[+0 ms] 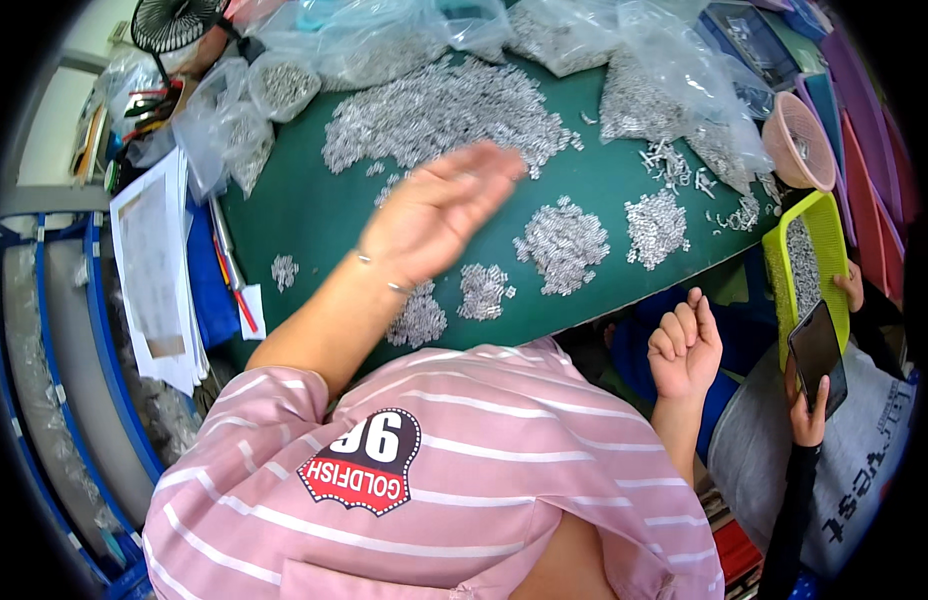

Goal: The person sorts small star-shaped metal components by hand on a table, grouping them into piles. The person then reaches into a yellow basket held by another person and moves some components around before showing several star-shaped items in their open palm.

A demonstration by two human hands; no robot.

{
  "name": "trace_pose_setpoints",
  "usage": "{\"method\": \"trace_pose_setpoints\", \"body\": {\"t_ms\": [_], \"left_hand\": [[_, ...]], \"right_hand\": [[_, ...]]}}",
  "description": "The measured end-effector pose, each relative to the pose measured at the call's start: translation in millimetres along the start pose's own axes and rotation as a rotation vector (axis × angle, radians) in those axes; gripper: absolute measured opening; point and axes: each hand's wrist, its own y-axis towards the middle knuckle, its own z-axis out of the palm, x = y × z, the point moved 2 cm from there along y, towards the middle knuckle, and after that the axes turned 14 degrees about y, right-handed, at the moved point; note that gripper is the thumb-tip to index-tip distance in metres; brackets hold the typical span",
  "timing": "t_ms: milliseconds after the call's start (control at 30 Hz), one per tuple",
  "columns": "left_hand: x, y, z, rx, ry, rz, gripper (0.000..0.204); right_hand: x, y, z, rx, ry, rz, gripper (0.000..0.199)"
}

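Observation:
My left hand (446,215) is over the green tabletop (314,215), its fingers stretched out and blurred by motion. Just beyond its fingertips lies a large heap of small silvery metal parts (454,105). Below its wrist sits a smaller pile of the parts (418,318), partly hidden. Off the table's near edge, my right hand (684,345) is raised with the fingers curled and the thumb and index finger together. Whatever might be between those tips is too small to make out. Closest to it on the table are two piles, a middle one (564,246) and a right one (656,228).
Clear plastic bags of parts (649,95) line the table's back. At right are a pink basket (801,145) and a yellow-green basket (784,270), beside a person holding a phone (818,355). Papers (154,270) and pens (234,270) lie left; a small fan (174,25) stands behind.

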Motion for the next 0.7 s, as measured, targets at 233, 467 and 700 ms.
{"method": "trace_pose_setpoints", "body": {"t_ms": [233,467,700], "left_hand": [[-77,-70,-84,-0.440,0.254,0.244,0.021],[-85,-90,-105,-0.750,1.393,-0.145,0.016],[-88,-80,-114,-0.607,2.189,0.113,0.014]], "right_hand": [[-28,16,19,0.042,-0.080,0.142,0.030],[-51,19,29,0.006,-0.135,0.175,0.030],[-64,14,31,0.006,-0.137,0.181,0.030]]}}
